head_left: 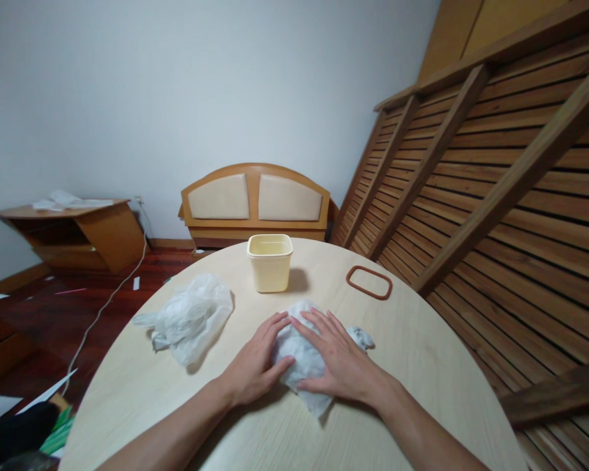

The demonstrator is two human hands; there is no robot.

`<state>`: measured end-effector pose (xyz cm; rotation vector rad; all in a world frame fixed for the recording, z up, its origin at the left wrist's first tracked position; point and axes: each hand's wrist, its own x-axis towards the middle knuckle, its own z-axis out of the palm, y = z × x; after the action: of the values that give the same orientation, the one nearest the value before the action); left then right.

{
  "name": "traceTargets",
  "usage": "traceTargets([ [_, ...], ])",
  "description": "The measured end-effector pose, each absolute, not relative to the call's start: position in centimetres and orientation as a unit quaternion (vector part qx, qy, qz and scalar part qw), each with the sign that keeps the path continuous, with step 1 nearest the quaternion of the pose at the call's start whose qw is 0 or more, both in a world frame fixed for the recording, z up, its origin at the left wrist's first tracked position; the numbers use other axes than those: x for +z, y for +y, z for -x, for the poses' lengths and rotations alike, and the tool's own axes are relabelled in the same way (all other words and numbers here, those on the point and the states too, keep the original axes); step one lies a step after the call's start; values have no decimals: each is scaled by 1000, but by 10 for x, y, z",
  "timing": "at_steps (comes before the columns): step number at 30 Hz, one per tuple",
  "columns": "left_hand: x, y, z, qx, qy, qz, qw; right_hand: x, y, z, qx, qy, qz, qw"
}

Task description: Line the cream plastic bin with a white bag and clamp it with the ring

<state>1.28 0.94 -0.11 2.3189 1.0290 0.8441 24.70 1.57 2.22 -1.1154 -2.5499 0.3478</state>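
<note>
A crumpled white plastic bag (302, 356) lies on the round table in front of me, pressed between both my hands. My left hand (258, 360) cups its left side, fingers curved over the far part and thumb at the near part. Over its right side my right hand (336, 356) is closed, with the thumb lower down and the fingers across the top. A twisted end of the bag sticks out beyond my right hand. Whatever may be inside the bag is hidden.
On the pale round table (422, 392) stands an upright cream plastic container (269, 268). A second crumpled plastic bag (191, 320) lies left, and a brown rounded rectangular ring (356, 288) right. Beyond are a wooden headboard (255, 169), a low cabinet (110, 235) and leaning slatted wood (471, 196).
</note>
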Motion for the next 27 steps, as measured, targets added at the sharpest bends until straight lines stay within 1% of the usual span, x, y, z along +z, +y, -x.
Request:
traceTargets([
  [4, -3, 13, -10, 318, 419, -819, 227, 24, 19, -258, 107, -877, 445, 145],
  [10, -6, 16, -10, 278, 445, -830, 186, 24, 26, -286, 57, -789, 599, 125],
  [15, -11, 17, -11, 234, 431, -856, 162, 26, 29, -307, 2, -663, 746, 57],
  [18, -12, 17, -11, 215, 432, -863, 152, 26, 33, -325, 6, -589, 807, 33],
  [22, -14, 17, -10, 216, 425, -867, 144, 22, 43, -352, 13, -519, 854, 35],
  [27, -15, 17, -8, 217, 421, -869, 144, 14, 57, -371, -4, -488, 870, 75],
])
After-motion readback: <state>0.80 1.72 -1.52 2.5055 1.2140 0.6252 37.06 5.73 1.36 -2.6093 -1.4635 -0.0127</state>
